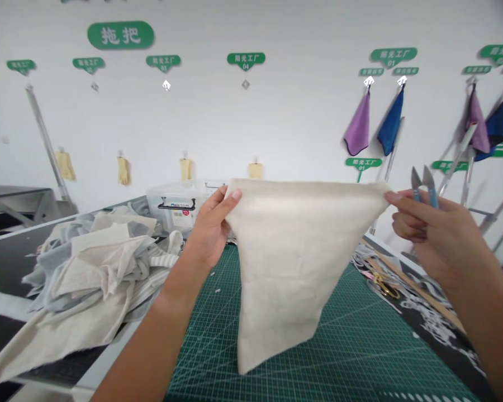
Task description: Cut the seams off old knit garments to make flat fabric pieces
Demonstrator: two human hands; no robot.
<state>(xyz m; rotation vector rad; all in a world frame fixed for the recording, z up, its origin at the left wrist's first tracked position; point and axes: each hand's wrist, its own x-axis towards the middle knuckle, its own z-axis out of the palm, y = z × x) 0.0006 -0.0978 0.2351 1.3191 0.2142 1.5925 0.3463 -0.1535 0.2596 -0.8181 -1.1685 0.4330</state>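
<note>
Head view: off-white flat fabric piece hangs between left hand and right hand, over green gridded cutting mat; top edge runs left-right, neither nearer. Each grip pinched tight on a top corner; right also holds blue-handled metal snips. Wall signs: green oval sign "拖把", green pointed sign "阳光工厂 04".

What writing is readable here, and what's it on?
"拖把": large wall sign
"阳光工厂 03": centre-left sign
"阳光工厂 04": centre sign
"阳光工厂 01": upper sign and lower sign by left purple cloth
"45L": storage box label
Other wall signs, fine label print: too small, blurred or cropped.
</note>
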